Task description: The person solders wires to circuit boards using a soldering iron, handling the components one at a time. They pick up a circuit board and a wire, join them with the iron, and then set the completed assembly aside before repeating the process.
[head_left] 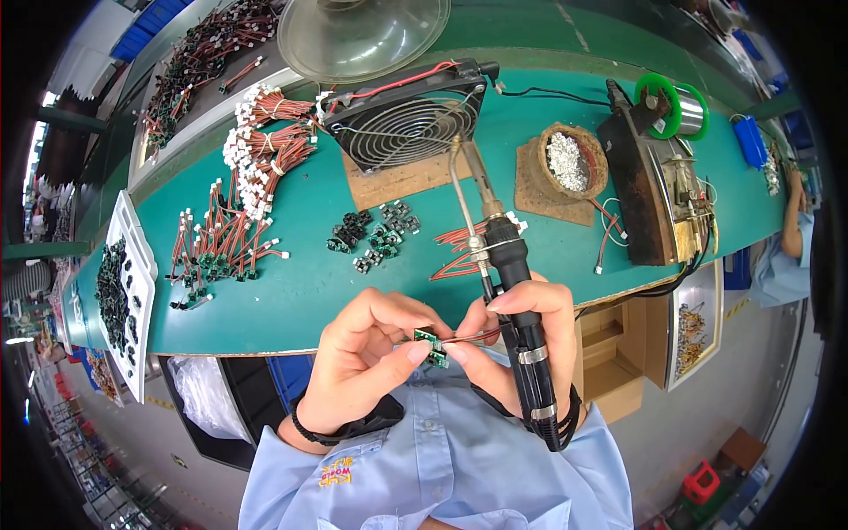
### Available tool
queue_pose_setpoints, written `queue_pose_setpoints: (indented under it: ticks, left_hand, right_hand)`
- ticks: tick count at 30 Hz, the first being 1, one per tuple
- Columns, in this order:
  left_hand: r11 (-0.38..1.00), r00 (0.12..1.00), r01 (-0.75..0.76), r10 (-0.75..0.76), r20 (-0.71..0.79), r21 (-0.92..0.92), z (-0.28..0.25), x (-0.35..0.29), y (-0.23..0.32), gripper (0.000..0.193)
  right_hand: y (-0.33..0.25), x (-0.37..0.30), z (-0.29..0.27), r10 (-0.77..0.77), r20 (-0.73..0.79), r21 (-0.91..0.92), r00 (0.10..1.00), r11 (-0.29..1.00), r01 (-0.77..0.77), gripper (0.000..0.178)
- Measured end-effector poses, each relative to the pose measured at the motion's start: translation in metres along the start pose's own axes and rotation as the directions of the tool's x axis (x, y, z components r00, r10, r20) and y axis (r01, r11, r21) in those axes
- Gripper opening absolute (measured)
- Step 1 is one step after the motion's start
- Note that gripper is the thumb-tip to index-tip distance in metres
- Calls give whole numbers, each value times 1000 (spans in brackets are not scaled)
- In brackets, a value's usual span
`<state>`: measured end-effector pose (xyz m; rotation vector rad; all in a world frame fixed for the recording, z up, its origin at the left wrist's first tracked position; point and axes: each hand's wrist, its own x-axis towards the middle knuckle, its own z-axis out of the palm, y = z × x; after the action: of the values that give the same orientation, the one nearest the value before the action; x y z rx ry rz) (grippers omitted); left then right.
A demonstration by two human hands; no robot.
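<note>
Near the table's front edge, my left hand (358,353) pinches small green circuit boards (431,338) between thumb and fingers. My right hand (543,322) is closed around the black handle of a soldering iron (509,256), whose tip points up and away, with a thin metal solder-feed tube (461,190) alongside. The right thumb and fingertip also pinch a red and black wire lead (473,336) against the boards. Just beyond the hands lie more red wire leads (455,265) and a cluster of loose small boards and black parts (384,237).
A black fan (406,124) stands at the back. Bundled white-plug leads (265,150) and wired boards (225,252) lie left, beside a white tray (141,309). Rightward are a round pot of silvery bits (570,163), a dark machine (640,190) and a green solder spool (658,97).
</note>
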<state>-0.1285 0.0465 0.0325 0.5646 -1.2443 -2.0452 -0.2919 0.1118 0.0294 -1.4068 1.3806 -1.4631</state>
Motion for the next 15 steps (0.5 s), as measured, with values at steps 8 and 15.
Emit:
queue_pose_setpoints:
  ticks: [8,15]
  left_hand:
    - [991,988,93,-104,-117,-95,4,3,2,11]
    - [965,974,153,-184,-130,-214,1,5,3,13]
  right_hand:
    - [8,-1,-4,-114,-59,-129,992,986,106,42]
    - [3,-5,-3,-48,-77,-56,996,997,44,40]
